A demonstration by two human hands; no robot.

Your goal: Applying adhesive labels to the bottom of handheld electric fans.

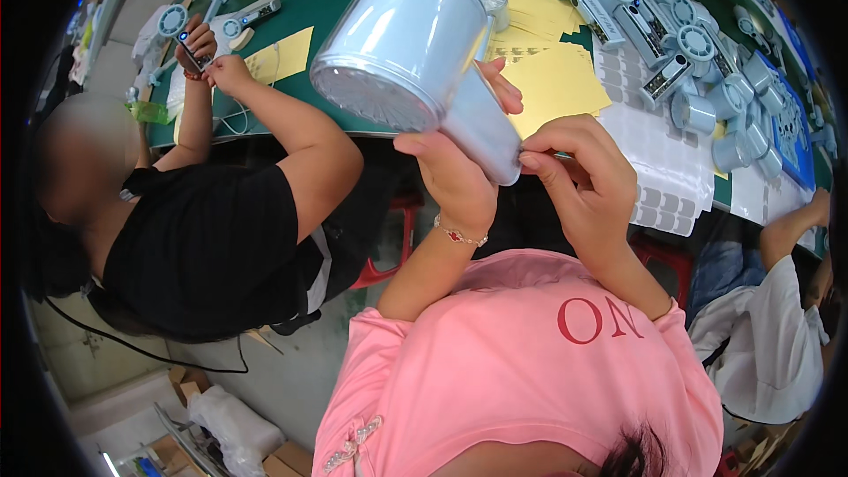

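Observation:
A light blue handheld fan (402, 44) with a glossy, drum-shaped head is raised close to the camera, its handle (486, 128) slanting down to the right. My left hand (459, 172) is closed around the handle from below, thumb on the near side and fingertips showing beyond it. At the handle's lower end, my right hand (590, 181) has thumb and forefinger pinched together, touching the corner. Whatever lies between those fingertips is too small to make out.
Yellow sheets (561, 84) and a white sheet of grey stickers (662, 172) cover part of the green table (340, 22). Several light blue fans (698, 44), some with circuit boards exposed, are heaped at right. A co-worker (203, 247) handles a fan at left; another person (760, 327) sits at right.

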